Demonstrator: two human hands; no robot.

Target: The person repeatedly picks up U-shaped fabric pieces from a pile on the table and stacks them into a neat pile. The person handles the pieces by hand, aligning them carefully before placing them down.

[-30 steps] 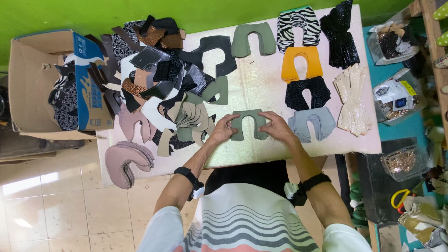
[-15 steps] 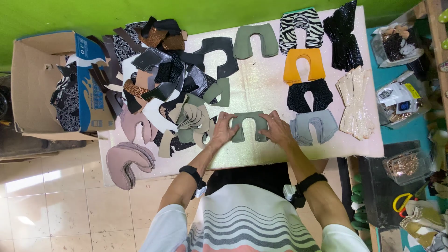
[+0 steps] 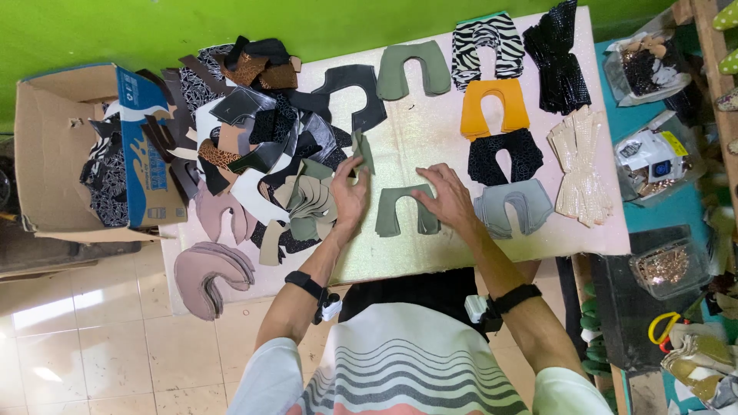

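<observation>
My left hand (image 3: 348, 194) has closed its fingers on the edge of a green U-shaped shoe-upper piece (image 3: 363, 151) at the side of a big mixed pile of cut pieces (image 3: 261, 146). My right hand (image 3: 446, 196) rests flat on the right leg of a stack of sage-green U-shaped pieces (image 3: 401, 212) lying on the pale table (image 3: 415, 138) in front of me. To the right of that stack lies a grey stack (image 3: 513, 206).
Sorted stacks lie at the back and right: green (image 3: 413, 69), zebra-striped (image 3: 486, 40), orange (image 3: 496, 107), black speckled (image 3: 503, 156), glossy black (image 3: 560, 58), cream (image 3: 580, 165). A cardboard box (image 3: 73, 154) stands at the left. Mauve pieces (image 3: 207, 269) overhang the table's front left corner.
My left hand left the sage-green stack and moved up-left to the pile, taking hold of a green piece. My right hand stayed on the stack.
</observation>
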